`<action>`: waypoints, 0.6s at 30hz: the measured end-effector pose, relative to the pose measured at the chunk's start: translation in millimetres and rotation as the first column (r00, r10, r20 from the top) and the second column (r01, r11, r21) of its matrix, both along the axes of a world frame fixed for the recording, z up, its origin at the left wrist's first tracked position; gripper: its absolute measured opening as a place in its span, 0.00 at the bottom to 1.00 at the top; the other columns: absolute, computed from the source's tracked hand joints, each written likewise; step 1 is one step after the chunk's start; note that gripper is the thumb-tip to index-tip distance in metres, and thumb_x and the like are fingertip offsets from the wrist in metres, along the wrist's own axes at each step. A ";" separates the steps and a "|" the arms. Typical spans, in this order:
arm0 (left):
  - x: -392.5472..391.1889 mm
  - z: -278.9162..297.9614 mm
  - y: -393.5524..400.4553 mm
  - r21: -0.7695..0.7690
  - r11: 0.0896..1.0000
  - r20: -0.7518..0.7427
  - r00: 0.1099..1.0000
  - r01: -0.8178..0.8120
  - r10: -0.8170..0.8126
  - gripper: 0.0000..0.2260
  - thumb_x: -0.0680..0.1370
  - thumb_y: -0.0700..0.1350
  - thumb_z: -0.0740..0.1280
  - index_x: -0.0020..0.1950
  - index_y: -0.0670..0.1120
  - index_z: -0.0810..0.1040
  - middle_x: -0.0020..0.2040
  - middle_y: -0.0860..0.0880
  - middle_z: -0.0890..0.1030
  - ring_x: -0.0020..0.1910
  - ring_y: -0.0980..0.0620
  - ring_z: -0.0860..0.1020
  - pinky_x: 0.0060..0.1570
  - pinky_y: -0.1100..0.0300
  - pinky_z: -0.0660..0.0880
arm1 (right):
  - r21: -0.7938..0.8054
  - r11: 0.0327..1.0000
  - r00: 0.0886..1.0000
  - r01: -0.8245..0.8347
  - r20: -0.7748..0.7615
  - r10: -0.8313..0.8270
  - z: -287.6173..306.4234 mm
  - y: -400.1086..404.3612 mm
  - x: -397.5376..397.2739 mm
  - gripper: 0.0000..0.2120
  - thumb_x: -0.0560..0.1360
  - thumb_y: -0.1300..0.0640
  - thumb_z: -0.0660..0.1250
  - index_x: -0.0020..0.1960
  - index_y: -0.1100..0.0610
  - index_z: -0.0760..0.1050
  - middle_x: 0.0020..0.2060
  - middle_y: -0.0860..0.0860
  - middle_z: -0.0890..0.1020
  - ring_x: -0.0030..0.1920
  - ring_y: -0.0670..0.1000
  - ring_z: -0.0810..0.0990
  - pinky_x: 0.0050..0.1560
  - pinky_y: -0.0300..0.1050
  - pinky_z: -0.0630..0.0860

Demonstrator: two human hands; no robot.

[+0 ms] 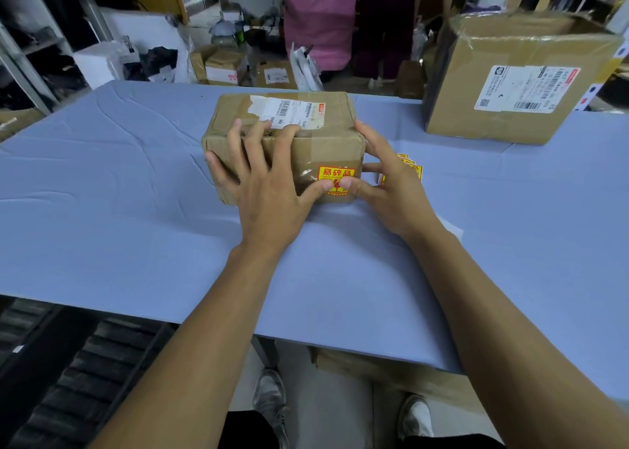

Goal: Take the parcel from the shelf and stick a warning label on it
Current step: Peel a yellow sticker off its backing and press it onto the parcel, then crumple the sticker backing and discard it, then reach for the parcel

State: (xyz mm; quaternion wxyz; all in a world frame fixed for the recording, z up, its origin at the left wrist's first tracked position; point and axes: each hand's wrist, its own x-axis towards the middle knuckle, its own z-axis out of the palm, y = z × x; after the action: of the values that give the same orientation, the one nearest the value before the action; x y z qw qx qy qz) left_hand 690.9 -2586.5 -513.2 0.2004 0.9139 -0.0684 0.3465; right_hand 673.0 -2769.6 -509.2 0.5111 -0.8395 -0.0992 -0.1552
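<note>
While thumbs press warning label [335,173] onto parcel [321,142] front, left hand [269,196] spreads over top for steadiness, right hand [391,190], open-fingered, braces right side.

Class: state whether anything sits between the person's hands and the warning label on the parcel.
Nothing visible does: the left hand and right hand press their thumbs straight onto the warning label on the parcel.

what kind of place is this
Likely a courier or parcel depot: a taped parcel and a bigger box with shipping labels on the table, fragile stickers alongside, more boxes behind.
</note>
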 end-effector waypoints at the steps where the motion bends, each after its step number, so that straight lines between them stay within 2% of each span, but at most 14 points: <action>1: 0.1 -0.3 0.4 0.005 1.000 -0.004 1.000 0.004 -0.004 0.33 0.69 0.68 0.67 0.71 0.56 0.69 0.74 0.47 0.66 0.79 0.41 0.55 0.72 0.32 0.44 | -0.008 1.000 1.000 -0.001 -0.008 0.001 0.3 0.5 -0.5 0.32 0.77 0.57 0.70 0.75 0.41 0.61 0.65 0.40 0.74 0.57 0.40 0.79 0.52 0.26 0.72; 3: -0.4 -0.5 -0.2 0.011 1.000 -0.001 1.000 0.011 -0.011 0.32 0.70 0.67 0.67 0.72 0.56 0.69 0.75 0.46 0.66 0.79 0.40 0.55 0.72 0.31 0.44 | -0.013 1.000 1.000 -0.013 0.018 0.013 -0.7 1.1 -2.3 0.29 0.79 0.57 0.66 0.76 0.42 0.61 0.67 0.41 0.75 0.57 0.40 0.79 0.56 0.31 0.74; 5: -3.4 -1.1 -1.6 0.022 1.000 0.002 1.000 0.003 -0.003 0.31 0.73 0.63 0.67 0.74 0.55 0.67 0.77 0.44 0.64 0.79 0.38 0.55 0.72 0.32 0.46 | -0.073 0.993 0.992 0.088 0.098 -0.081 -1.0 1.5 -9.0 0.23 0.81 0.58 0.61 0.74 0.46 0.66 0.64 0.45 0.78 0.55 0.44 0.80 0.58 0.35 0.74; 7: -13.5 0.4 -3.1 -0.008 1.000 0.034 0.999 0.013 -0.013 0.29 0.74 0.56 0.68 0.74 0.51 0.67 0.76 0.40 0.64 0.77 0.36 0.59 0.73 0.35 0.54 | -0.180 0.932 0.928 0.316 0.263 -0.264 -2.2 -4.0 -22.5 0.15 0.80 0.59 0.62 0.65 0.55 0.77 0.56 0.52 0.84 0.53 0.51 0.81 0.55 0.41 0.75; 9: -31.0 2.1 -8.4 -0.046 0.995 0.109 0.990 0.091 -0.086 0.27 0.74 0.48 0.70 0.72 0.47 0.70 0.72 0.37 0.68 0.71 0.36 0.67 0.69 0.42 0.67 | -0.234 0.845 0.841 0.482 0.393 -0.371 -4.6 -18.5 -45.8 0.08 0.78 0.59 0.64 0.53 0.58 0.81 0.49 0.54 0.84 0.49 0.58 0.80 0.49 0.38 0.70; 10: -41.7 2.3 -14.1 -0.059 0.986 0.124 0.981 0.159 -0.151 0.26 0.74 0.45 0.71 0.71 0.46 0.71 0.69 0.37 0.70 0.66 0.37 0.70 0.65 0.45 0.71 | -0.252 0.806 0.812 0.536 0.415 -0.411 -6.9 -30.1 -58.8 0.07 0.77 0.59 0.65 0.50 0.58 0.82 0.48 0.54 0.84 0.49 0.59 0.79 0.47 0.36 0.67; 12: -63.4 -0.3 -30.8 -0.086 0.941 0.048 0.944 0.328 -0.325 0.26 0.73 0.39 0.71 0.71 0.46 0.72 0.65 0.39 0.72 0.60 0.40 0.74 0.56 0.48 0.77 | -0.243 0.760 0.784 0.603 0.357 -0.508 -9.9 -56.1 -86.4 0.08 0.76 0.57 0.65 0.49 0.57 0.83 0.48 0.55 0.83 0.50 0.60 0.79 0.49 0.36 0.66; 14: -80.3 -3.9 -53.1 -0.084 0.886 -0.127 0.877 0.455 -0.463 0.26 0.75 0.39 0.70 0.73 0.48 0.69 0.65 0.42 0.71 0.59 0.42 0.75 0.51 0.46 0.79 | -0.185 0.768 0.789 0.614 0.170 -0.590 -10.0 -74.1 -108.2 0.14 0.74 0.51 0.64 0.53 0.55 0.82 0.53 0.54 0.82 0.54 0.59 0.79 0.53 0.42 0.72; 16: -91.0 -8.6 -76.7 -0.053 0.851 -0.312 0.801 0.522 -0.510 0.28 0.78 0.44 0.68 0.76 0.50 0.64 0.68 0.43 0.69 0.64 0.42 0.72 0.58 0.45 0.76 | -0.247 0.792 0.816 0.559 -0.004 -0.578 -11.2 -79.8 -119.0 0.19 0.73 0.47 0.65 0.60 0.53 0.80 0.58 0.54 0.80 0.57 0.58 0.78 0.59 0.52 0.75; 18: -93.5 -9.2 -95.6 -0.043 0.835 -0.418 0.750 0.548 -0.513 0.29 0.79 0.47 0.67 0.78 0.50 0.61 0.69 0.43 0.71 0.67 0.41 0.70 0.64 0.47 0.71 | -0.444 0.788 0.872 0.426 -0.032 -0.489 -12.7 -77.3 -123.9 0.17 0.74 0.49 0.66 0.61 0.52 0.80 0.57 0.54 0.81 0.56 0.59 0.78 0.58 0.52 0.74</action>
State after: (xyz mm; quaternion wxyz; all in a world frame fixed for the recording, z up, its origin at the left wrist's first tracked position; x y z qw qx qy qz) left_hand 597.4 -2682.1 -522.4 0.2622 0.9159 -0.2955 0.0711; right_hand 549.2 -2846.9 -521.9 0.2694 -0.9377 0.1136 -0.1877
